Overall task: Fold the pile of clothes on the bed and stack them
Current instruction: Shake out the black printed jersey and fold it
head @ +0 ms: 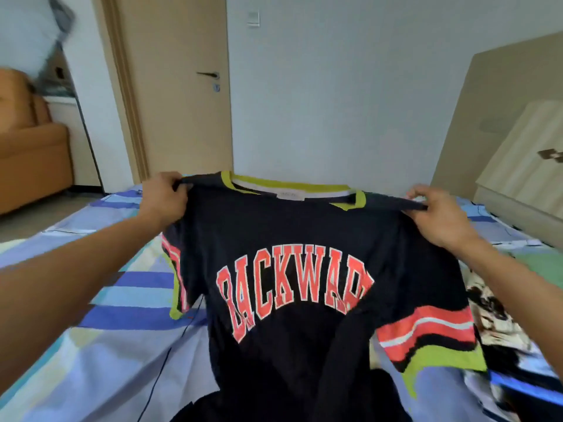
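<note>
Upright, navy T-shirt (304, 239) hanging lengthwise, collar up, left hand (166, 194), right hand (438, 213)

Black T-shirt (304, 239), red lettering

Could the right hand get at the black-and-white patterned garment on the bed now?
Probably not yet: the right hand pinches a shoulder of the dark T-shirt. The patterned garment lies close beneath that forearm, its edge under the hanging sleeve; once freed, reach looks easy.

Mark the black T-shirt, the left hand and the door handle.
black T-shirt (304, 239), head view, on the chest above the lettering.
left hand (164, 194), head view, on the back of the hand.
door handle (208, 74), head view, on the lever.
</note>
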Available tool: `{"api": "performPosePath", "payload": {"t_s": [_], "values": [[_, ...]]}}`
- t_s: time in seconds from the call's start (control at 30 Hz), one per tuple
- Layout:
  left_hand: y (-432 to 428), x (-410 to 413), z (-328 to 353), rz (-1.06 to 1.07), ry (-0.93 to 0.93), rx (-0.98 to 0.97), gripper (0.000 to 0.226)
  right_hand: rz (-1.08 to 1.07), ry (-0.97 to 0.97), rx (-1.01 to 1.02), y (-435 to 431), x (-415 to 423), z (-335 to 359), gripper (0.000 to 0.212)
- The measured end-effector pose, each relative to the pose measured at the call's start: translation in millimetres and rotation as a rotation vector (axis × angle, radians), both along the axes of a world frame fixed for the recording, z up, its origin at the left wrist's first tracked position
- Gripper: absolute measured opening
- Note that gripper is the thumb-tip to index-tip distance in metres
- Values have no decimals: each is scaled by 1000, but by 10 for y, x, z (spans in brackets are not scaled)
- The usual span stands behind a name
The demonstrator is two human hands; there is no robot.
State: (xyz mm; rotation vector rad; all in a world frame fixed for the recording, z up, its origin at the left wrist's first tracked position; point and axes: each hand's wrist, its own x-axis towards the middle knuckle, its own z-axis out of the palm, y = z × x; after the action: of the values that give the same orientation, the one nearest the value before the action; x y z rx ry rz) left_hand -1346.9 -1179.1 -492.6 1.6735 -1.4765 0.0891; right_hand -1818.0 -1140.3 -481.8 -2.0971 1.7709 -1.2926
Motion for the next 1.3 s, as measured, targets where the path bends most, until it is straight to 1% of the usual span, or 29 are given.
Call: {"api": "performPosePath", "payload": {"t_s": [0.07, 0.13, 0.27, 0.3, 0.4, 0.47, 0.57, 0.63, 0.73, 0.8, 0.9, 0.97, 1.0, 1.1, 1.17, 1.2, 1.27, 1.3], "values": [[1, 53, 413, -7, 24, -99, 26, 40, -32, -36, -65, 33, 465, 29], [35, 114, 805, -14, -2, -180, 29, 73, -54, -16, -106, 37, 875, 27], [238, 297, 1797, -18, -169, -342, 33, 170, -132, -10, 61, 85, 1875, 17], [307, 331, 2043, 10, -221, -369, 34, 197, -147, -17, 138, 104, 2096, 16], [467, 396, 2678, 90, -350, -477, 36, 282, -196, -83, 319, 173, 2617, 36], [593, 430, 3090, 139, -405, -535, 36, 308, -222, -183, 396, 224, 2965, 41], [772, 490, 3595, 188, -456, -624, 36, 273, -235, -346, 440, 262, 3448, 36], [908, 473, 3932, 181, -483, -704, 33, 221, -210, -488, 490, 270, 3771, 36], [1113, 398, 4405, 200, -537, -830, 27, 125, -129, -710, 576, 263, 4208, 33], [1206, 375, 4666, 241, -573, -901, 25, 43, -42, -846, 615, 260, 4460, 29], [1247, 365, 4917, 269, -584, -954, 25, -84, 54, -980, 634, 271, 4682, 21], [1225, 355, 4947, 277, -572, -969, 24, -128, 78, -1002, 635, 319, 4699, 9], [1204, 330, 4903, 267, -563, -962, 25, -130, 94, -990, 625, 332, 4659, 7], [1100, 225, 4479, 116, -515, -871, 28, -54, 172, -875, 596, 345, 4336, 7], [1043, 182, 3954, -19, -495, -765, 31, 51, 270, -712, 552, 318, 3921, 13], [1015, 192, 3643, -110, -482, -683, 32, 123, 331, -597, 534, 306, 3669, 19], [977, 250, 3004, -327, -480, -491, 34, 313, 412, -305, 508, 260, 3182, 32], [953, 283, 2631, -413, -488, -383, 34, 418, 410, -123, 466, 226, 2900, 35]]}}
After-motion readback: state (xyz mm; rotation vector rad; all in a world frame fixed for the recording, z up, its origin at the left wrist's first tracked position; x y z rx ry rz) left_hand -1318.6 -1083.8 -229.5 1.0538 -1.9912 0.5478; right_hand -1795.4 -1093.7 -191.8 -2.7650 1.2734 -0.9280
